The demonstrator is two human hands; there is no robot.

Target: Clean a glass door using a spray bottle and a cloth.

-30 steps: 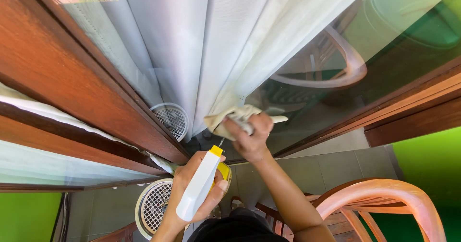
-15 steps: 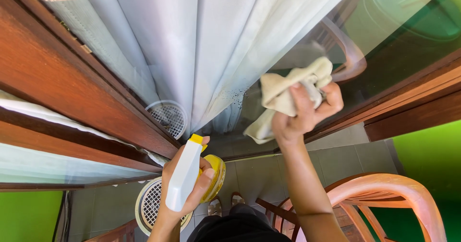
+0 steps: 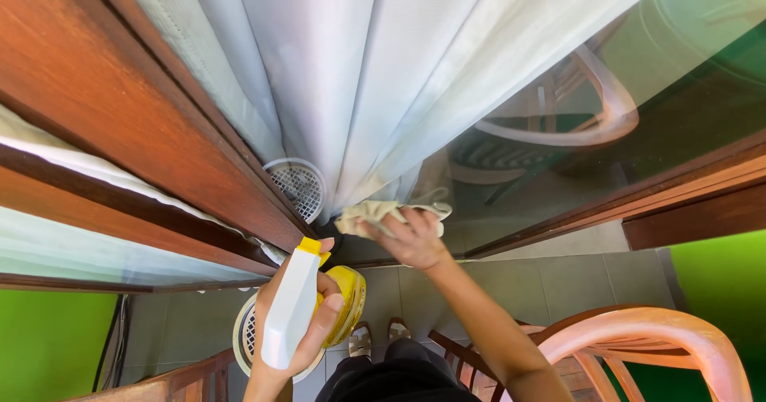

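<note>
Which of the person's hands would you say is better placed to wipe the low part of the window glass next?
The right hand, probably: it presses the beige cloth against the window glass. The left hand grips the spray bottle, away from the pane.

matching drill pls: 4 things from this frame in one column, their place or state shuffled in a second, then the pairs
1. cloth
2. spray bottle
3. wooden chair
4. curtain

a. stands at lower right
b. hangs behind the glass
c. pressed on the glass by the right hand
d. gripped in the left hand

Pairs: 1-c, 2-d, 3-a, 4-b
</note>
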